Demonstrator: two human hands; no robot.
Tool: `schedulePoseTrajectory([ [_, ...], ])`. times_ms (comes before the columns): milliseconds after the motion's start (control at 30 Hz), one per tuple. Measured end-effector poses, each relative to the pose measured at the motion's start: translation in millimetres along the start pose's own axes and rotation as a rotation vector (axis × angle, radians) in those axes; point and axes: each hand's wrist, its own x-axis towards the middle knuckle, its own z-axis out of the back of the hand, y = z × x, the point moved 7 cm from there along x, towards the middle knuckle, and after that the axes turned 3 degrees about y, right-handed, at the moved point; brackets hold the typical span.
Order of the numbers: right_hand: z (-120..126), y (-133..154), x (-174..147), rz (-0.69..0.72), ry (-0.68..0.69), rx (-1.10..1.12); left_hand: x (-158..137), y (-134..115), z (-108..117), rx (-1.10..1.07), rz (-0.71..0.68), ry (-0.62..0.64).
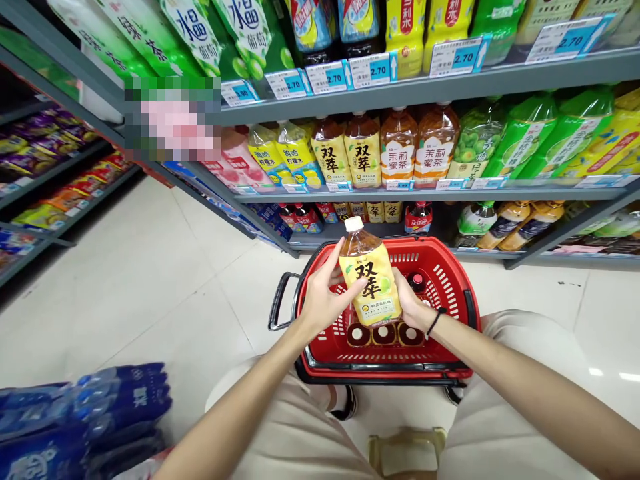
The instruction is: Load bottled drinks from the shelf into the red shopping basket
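Above a red shopping basket I hold a large drink bottle with a yellow label, a white cap and brown liquid inside. It is close to upright, its label towards me. My left hand is closed on its left side, the thumb across the label. From the right, my right hand grips the bottle's side near its lower part; most of those fingers are hidden behind it. Inside the basket, several white-capped bottles stand in a row below the held one. A dark bottle with a red cap stands behind my right hand.
Drink shelves run across in front, with several bottles and price tags. At left stands another shelf with packaged snacks. Blue-wrapped bottle packs lie at lower left. A small stool is between my legs. The basket's black handle sticks out left.
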Motion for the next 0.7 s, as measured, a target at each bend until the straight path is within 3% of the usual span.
schedulePoseTrajectory([
  [333,10.2,-5.1,0.4,-0.006,-0.034,0.019,1.7,0.6,-6.1,0.017,0.051,0.018],
  [600,10.9,-7.7,-3.5,-0.094,-0.103,-0.064,2.7,15.3,-4.2,-0.185,0.135,-0.037],
  [700,4.2,-0.3,-2.7,-0.016,-0.052,-0.073,1.9,23.5,-1.0,-0.198,0.181,-0.069],
])
